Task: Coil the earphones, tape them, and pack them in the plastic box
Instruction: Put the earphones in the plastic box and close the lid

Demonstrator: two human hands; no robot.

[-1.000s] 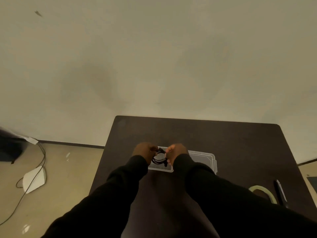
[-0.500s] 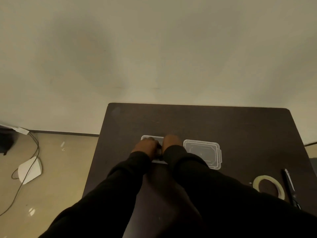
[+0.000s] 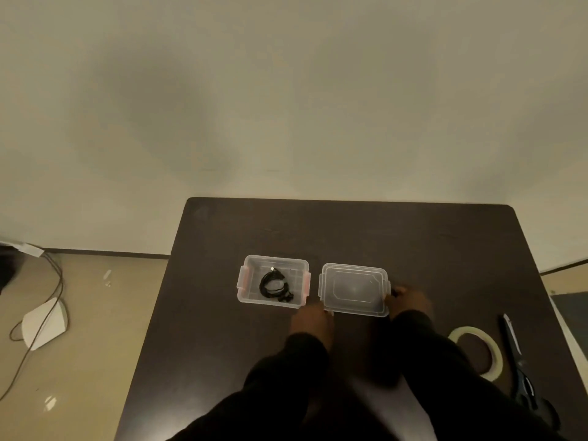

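The black coiled earphones (image 3: 274, 286) lie inside the clear plastic box (image 3: 251, 299), which stands open on the dark table. To its right lies the clear lid (image 3: 353, 289), flat on the table. My left hand (image 3: 313, 321) touches the lid's near left corner. My right hand (image 3: 409, 302) grips the lid's right edge. Both hands are off the box.
A roll of pale tape (image 3: 477, 351) and scissors (image 3: 517, 361) lie at the table's right, near the front. The dark table (image 3: 350, 230) backs onto a wall. On the floor at left are a white device (image 3: 44, 323) and cables (image 3: 54, 281).
Both hands lowered the coiled earphones into the box, let them go, and moved right to the lid. The view has shifted slightly.
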